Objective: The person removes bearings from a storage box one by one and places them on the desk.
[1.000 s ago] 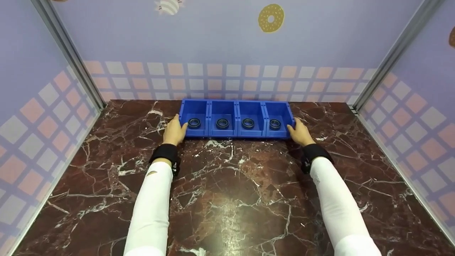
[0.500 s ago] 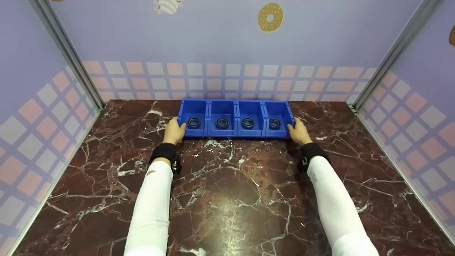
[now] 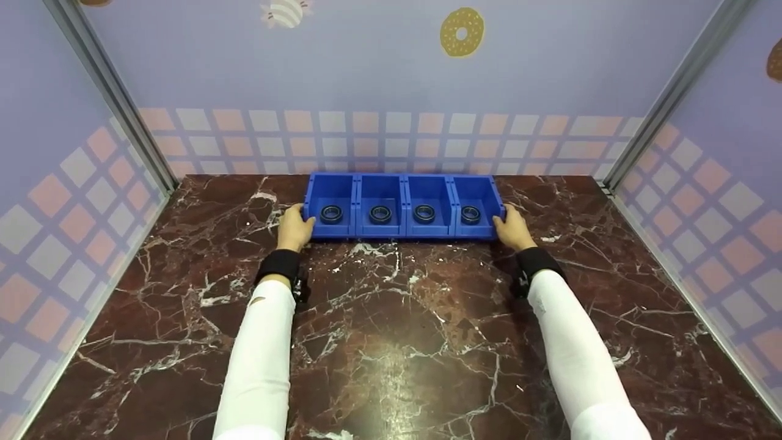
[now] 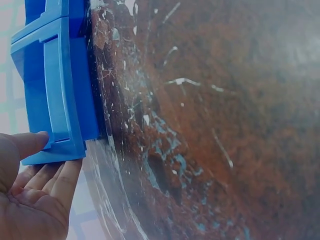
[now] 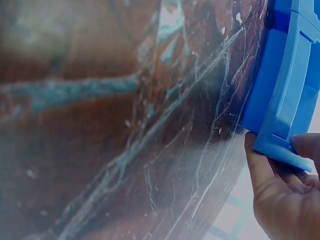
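Observation:
A row of joined blue bins stands at the back of the table, against the rear wall. Every compartment has one dark ring, such as the ring at the far left and the ring at the far right; they look like ball bearings. My left hand grips the left end wall, thumb over the rim and fingers outside, as the left wrist view shows. At the opposite end my right hand holds the right wall the same way, its thumb inside the edge.
The dark red marble-patterned table stretches out in front of the bins. A patterned back wall rises right behind them, and side walls with grey corner posts close in the table left and right.
Both hands keep their hold on the bins' ends. The left thumb has drawn back slightly toward the rim; otherwise the view has only shifted a little.

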`<state>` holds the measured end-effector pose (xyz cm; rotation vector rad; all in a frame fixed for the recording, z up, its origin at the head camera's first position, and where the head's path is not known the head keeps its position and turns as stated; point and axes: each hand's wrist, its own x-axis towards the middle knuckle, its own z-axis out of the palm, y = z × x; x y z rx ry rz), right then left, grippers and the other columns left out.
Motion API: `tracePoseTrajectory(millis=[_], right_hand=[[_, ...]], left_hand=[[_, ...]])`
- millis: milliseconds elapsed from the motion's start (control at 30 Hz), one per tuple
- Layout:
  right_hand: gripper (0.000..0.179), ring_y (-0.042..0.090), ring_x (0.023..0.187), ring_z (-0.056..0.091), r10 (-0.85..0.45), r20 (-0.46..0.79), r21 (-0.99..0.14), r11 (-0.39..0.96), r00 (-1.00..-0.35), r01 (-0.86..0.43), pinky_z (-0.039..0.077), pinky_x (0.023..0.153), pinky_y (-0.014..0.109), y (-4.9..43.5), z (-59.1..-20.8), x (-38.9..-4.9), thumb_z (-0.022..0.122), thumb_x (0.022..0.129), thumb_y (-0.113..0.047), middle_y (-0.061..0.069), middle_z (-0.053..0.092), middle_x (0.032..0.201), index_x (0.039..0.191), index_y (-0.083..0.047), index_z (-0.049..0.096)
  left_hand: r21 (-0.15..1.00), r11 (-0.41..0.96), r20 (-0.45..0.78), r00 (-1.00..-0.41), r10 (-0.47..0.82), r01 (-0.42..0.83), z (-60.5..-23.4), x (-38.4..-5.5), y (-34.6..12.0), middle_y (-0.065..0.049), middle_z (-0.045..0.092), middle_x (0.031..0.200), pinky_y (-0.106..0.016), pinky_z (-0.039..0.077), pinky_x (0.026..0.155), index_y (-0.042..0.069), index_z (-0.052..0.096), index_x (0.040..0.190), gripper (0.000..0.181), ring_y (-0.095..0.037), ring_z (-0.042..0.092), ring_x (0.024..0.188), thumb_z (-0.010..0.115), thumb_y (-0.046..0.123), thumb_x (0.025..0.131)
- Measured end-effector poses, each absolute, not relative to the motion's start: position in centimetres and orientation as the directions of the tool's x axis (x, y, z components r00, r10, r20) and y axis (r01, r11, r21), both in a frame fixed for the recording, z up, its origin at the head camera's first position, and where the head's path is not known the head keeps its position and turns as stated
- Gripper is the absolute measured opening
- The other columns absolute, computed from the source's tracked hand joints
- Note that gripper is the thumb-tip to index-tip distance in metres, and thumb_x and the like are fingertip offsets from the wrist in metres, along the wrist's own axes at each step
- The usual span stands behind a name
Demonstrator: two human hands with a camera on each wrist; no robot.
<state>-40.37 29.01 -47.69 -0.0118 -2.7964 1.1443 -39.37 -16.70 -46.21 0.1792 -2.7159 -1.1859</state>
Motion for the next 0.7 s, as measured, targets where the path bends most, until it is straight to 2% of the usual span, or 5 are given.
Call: tracePoseTrajectory(millis=[267, 700], right_hand=[[0.052, 0.054, 0.139, 0.040, 0.034, 0.090, -0.687, 0.726, -0.995, -0.037, 0.032, 0.120, 0.056, 29.3, -47.5, -40.0, 0.046, 0.104, -0.003, 0.045, 0.041, 0.145, 0.146, 0.024, 0.030], [0.049, 0.051, 0.135, 0.046, 0.022, 0.098, -0.696, 0.716, -0.995, -0.053, 0.036, 0.117, 0.055, 29.5, -47.5, -39.2, 0.048, 0.104, -0.004, 0.042, 0.047, 0.142, 0.144, 0.021, 0.037]], left_hand=[[0.741, 0.670, 0.117, -0.975, -0.191, -0.042, -46.4, -39.1, -16.7, -0.031, 0.061, 0.136, -0.048, 0.044, 0.113, -0.012, 0.053, 0.142, 0.046, -0.042, 0.057, 0.130, 0.061, 0.004, 0.100], [0.756, 0.655, 0.160, -0.975, -0.153, 0.022, -46.8, -38.5, -17.3, -0.033, 0.061, 0.134, -0.048, 0.044, 0.112, -0.016, 0.054, 0.139, 0.046, -0.043, 0.058, 0.128, 0.061, 0.002, 0.097]])
